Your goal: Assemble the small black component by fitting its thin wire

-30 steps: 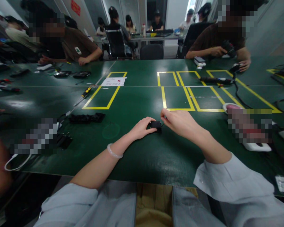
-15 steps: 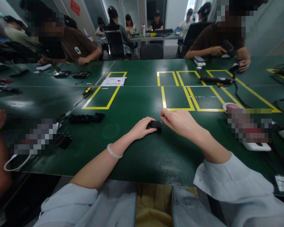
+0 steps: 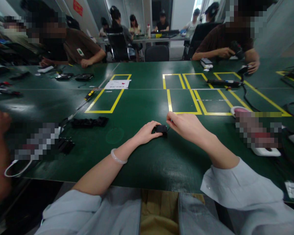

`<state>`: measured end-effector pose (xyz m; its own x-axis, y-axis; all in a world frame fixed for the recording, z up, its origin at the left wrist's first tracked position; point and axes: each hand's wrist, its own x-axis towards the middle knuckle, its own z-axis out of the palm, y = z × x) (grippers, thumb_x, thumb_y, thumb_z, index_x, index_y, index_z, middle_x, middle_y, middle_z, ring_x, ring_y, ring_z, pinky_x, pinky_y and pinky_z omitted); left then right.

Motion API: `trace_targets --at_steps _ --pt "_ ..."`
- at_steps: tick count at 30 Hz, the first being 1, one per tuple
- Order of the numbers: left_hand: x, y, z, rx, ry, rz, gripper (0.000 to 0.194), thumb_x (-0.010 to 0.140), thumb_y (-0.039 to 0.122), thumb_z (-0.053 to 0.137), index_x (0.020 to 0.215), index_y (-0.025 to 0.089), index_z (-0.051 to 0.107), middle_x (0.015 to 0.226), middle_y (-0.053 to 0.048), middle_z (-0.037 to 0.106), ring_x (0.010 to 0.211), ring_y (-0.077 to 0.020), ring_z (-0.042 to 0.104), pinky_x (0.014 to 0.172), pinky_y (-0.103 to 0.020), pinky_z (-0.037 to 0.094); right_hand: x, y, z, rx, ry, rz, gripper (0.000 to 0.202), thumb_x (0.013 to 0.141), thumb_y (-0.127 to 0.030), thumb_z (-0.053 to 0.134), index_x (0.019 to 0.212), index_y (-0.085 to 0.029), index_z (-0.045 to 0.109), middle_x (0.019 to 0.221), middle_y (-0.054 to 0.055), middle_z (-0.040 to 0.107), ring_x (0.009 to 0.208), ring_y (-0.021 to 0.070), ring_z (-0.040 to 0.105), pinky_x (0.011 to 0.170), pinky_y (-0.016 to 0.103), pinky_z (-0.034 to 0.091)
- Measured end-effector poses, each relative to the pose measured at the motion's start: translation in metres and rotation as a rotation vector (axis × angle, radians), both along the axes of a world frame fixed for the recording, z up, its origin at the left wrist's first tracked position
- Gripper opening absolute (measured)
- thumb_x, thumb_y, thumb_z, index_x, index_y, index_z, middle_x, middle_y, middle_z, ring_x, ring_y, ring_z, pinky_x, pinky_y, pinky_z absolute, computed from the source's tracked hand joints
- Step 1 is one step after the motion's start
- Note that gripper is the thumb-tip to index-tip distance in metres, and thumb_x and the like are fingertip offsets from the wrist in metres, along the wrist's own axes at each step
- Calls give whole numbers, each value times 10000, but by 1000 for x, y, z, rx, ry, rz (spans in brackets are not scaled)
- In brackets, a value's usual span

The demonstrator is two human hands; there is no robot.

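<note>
Blk box (image 3: 161,130) held by L grip (image 3: 148,133), R grip (image 3: 186,126) pinched, contents unclear (sheet (image 3: 117,84) txt illegible).

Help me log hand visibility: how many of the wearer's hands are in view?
2: the left hand holds a small black block; the right hand is just right of it, by a thin dark stem. Both show.

From the black box (image 3: 161,130), open desk (image 3: 147,99) runs to twelve and six o'clock. The left hand (image 3: 147,133) blocks nine, a black strip (image 3: 90,122) beyond; the right hand (image 3: 185,125) blocks three, a white item (image 3: 266,152) farther out.
</note>
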<state>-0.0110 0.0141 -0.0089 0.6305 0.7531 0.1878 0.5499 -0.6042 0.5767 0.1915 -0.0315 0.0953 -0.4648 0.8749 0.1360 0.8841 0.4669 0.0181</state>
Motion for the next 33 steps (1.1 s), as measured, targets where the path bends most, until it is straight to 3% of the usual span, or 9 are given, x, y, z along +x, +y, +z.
trace_targets --at_steps 6,13,20,25,29,33 --pt "0 0 1 -2 1 -3 354 850 412 603 1133 208 547 1082 -62 593 1001 -235 567 877 -364 447 1 -2 0 21 72 62 217 918 -242 388 1099 -182 490 910 51 690 745 175 632 538 264 261" --pt "0 0 0 1 10 -2 373 848 423 605 1147 210 543 1087 -65 594 993 -239 569 875 -372 446 -1 -1 0 25 -26 -13 261 962 -361 343 979 -198 546 788 50 693 723 202 644 539 275 232" --pt "-1 0 0 15 -9 -11 358 846 421 601 1127 205 551 1072 -56 595 994 -235 569 868 -361 446 0 -3 1 20 45 23 254 920 -258 372 1135 -189 488 811 31 692 682 184 631 523 269 229" --pt "0 1 -1 7 0 -11 356 845 416 603 1131 210 550 1091 -57 597 1014 -236 565 884 -363 442 -1 -4 1 16 68 30 209 914 -277 392 1051 -189 523 870 48 695 723 181 634 543 270 255" --pt "0 1 -1 2 9 -7 387 842 409 612 1164 207 543 1089 -65 598 1006 -237 566 882 -369 444 -1 -2 1 9 6 9 251 952 -358 361 989 -197 550 801 51 695 734 201 645 542 273 247" --pt "-1 0 0 2 4 -8 372 845 408 608 1152 205 550 1091 -66 598 1007 -237 567 873 -365 447 1 -1 0 -1 -13 18 238 956 -306 347 1035 -193 541 808 49 699 709 192 640 539 271 243"
